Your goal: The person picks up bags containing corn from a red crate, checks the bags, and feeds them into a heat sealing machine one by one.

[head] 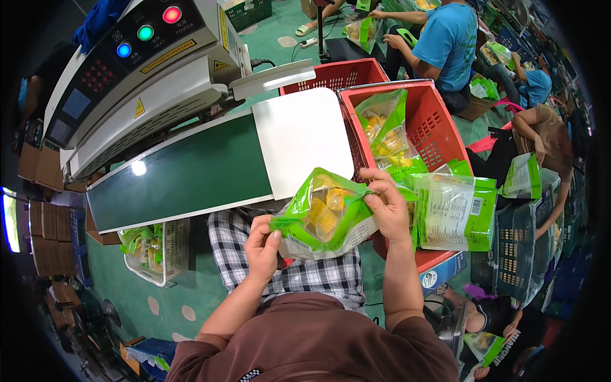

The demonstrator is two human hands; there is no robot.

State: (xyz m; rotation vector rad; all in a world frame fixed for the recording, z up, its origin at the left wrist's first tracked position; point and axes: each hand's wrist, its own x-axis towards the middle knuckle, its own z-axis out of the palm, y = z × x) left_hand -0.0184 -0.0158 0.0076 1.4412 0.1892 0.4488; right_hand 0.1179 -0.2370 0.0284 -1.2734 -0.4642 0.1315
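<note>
A green and clear plastic pouch [327,217] with yellow wrapped pieces inside is held over my lap, its top gaping. My left hand [262,246] pinches the pouch's left corner between thumb and fingers. At the right corner, my right hand [387,205] grips the green edge the same way. Just beyond the pouch is the white end plate [303,138] of a green conveyor belt [191,176], which runs along a band sealing machine [157,71] with lit red, green and blue buttons. More filled pouches [384,129] lie in a red plastic crate [446,129] to the right.
Another filled pouch [453,212] lies across the crate's near end. A second red crate [334,74] stands behind the plate. Below the belt, a white basket [167,258] holds pouches. Co-workers sit at the right, one in a blue shirt [444,45], among dark crates [515,248].
</note>
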